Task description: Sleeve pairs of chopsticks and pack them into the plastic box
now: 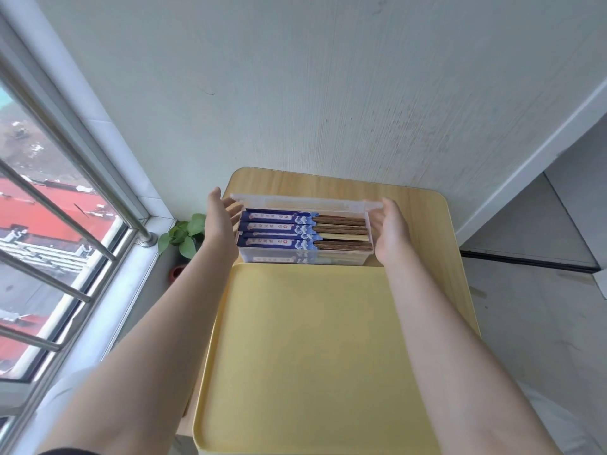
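Note:
A clear plastic box (305, 258) stands on the table just beyond the yellow tray. Inside lie several pairs of chopsticks in blue sleeves (279, 229), their brown and pale ends sticking out to the right. The box's clear lid (302, 202) stands raised along its far side. My left hand (219, 215) is at the box's left end, fingers extended toward the lid's left corner. At the right end is my right hand (389, 224), fingers reaching to the lid's right corner. Whether the fingertips touch the lid is not plain.
A yellow tray (305, 356) lies on the wooden table (423, 218) in front of the box. A white wall stands right behind the table. On the left are a barred window and a small potted plant (184, 236) on the floor.

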`<state>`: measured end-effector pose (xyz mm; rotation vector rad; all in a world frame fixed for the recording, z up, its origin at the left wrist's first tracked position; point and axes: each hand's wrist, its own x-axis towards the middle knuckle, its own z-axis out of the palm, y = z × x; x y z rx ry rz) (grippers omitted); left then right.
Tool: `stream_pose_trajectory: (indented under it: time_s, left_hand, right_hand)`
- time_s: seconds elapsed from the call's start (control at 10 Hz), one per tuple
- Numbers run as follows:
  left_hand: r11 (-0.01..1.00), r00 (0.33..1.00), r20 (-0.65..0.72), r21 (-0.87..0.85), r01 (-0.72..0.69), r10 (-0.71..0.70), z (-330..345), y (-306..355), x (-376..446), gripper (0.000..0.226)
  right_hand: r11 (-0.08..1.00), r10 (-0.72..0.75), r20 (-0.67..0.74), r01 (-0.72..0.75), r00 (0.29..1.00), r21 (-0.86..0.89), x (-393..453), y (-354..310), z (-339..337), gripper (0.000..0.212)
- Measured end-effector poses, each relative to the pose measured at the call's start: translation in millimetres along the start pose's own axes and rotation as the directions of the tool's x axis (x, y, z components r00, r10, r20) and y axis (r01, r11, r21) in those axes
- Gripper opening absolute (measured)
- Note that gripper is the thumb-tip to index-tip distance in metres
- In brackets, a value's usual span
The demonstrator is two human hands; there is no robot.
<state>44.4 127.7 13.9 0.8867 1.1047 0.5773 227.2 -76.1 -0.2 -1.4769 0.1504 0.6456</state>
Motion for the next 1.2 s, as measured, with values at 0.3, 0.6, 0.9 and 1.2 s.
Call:
stream_pose_trajectory:
  time_s: [0.3, 0.6, 0.9, 1.2]
  left_hand:
    - [0.963, 0.987, -0.007, 0.222, -0.155, 0.161, -14.4, -41.2, -41.7, 0.047]
    - [0.931, 0.982, -0.013, 0.321, -0.175, 0.189, -19.2, -62.3, -39.1, 0.048]
    - [0.918, 0.970, -0.088, 0.352, -0.181, 0.225, -20.2, -64.3, -36.8, 0.044]
    - [0.900, 0.964, -0.146, 0.410, -0.146, 0.223, -7.9, -45.8, -49.6, 0.050]
  right_hand:
    - [0.944, -0.182, 0.021, 0.181, 0.983, -0.277, -41.7, 27.5, -12.7, 0.046]
    - [0.913, -0.151, 0.014, 0.145, 0.988, -0.382, -54.0, 51.4, -0.8, 0.062]
    - [0.927, -0.182, -0.037, 0.159, 0.983, -0.339, -52.3, 63.3, -5.4, 0.036]
    - [0.919, -0.250, -0.204, 0.167, 0.947, -0.356, -60.9, 47.0, 7.3, 0.062]
